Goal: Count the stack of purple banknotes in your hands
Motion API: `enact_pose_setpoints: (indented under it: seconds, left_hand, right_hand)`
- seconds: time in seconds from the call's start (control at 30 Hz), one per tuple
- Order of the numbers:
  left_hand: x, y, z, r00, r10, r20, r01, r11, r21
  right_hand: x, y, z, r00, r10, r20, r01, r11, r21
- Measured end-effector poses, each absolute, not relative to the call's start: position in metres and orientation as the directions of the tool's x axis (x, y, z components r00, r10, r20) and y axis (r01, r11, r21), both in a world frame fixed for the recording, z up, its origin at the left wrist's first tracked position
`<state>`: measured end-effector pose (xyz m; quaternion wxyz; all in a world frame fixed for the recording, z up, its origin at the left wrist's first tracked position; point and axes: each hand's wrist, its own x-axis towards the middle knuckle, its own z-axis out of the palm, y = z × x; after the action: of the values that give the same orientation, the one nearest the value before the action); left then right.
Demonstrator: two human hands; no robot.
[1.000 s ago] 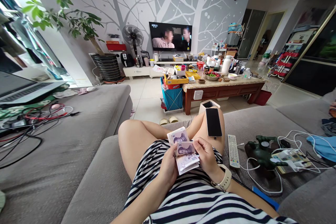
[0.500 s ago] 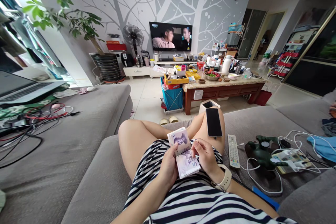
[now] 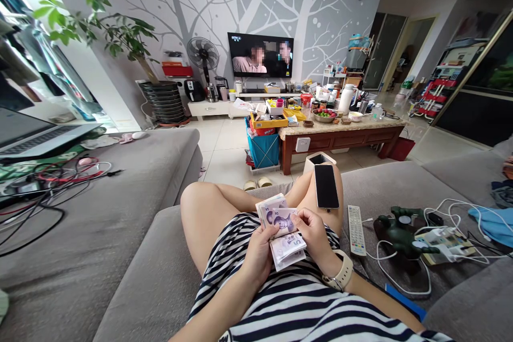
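A folded stack of purple 5-yuan banknotes (image 3: 287, 245) is held over my lap. My left hand (image 3: 259, 251) grips the stack from its left side, with the thumb lying on top. My right hand (image 3: 315, 231), a beige-strapped watch on its wrist, pinches the right edge of one banknote (image 3: 285, 220) lifted over the upper half of the stack. The fingers behind the notes are hidden. A dark-screened phone (image 3: 326, 187) rests on my right thigh, just beyond the right hand.
On the sofa to the right lie a remote control (image 3: 356, 231), a dark green figure-shaped object (image 3: 403, 232) and a power strip (image 3: 447, 246) with white cables. Tangled cables (image 3: 44, 192) and a laptop (image 3: 36, 133) are at left. A crowded coffee table (image 3: 340, 133) stands ahead.
A banknote has been turned up over the upper half of the stack, with my right hand at its edge. The right fingers have risen slightly; my left hand stays around the stack.
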<state>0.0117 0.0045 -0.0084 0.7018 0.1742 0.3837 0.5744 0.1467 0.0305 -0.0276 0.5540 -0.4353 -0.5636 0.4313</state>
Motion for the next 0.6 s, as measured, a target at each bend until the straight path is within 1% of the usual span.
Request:
enact_pose_setpoints:
  seconds: [0.23,0.4,0.6]
  left_hand:
    - [0.013,0.008,-0.011,0.044,0.933,-0.357,-0.703,0.283,0.653]
    - [0.015,0.009,-0.007,0.071,0.932,-0.356,-0.738,0.289,0.609]
    - [0.016,0.009,-0.006,0.019,0.929,-0.369,-0.732,0.264,0.627]
  right_hand:
    - [0.146,0.029,-0.027,0.003,0.971,0.241,0.016,0.240,-0.971]
    - [0.146,0.025,-0.022,-0.010,0.969,0.246,-0.021,0.246,-0.969]
    - [0.145,0.020,-0.016,-0.039,0.964,0.262,-0.081,0.259,-0.963]
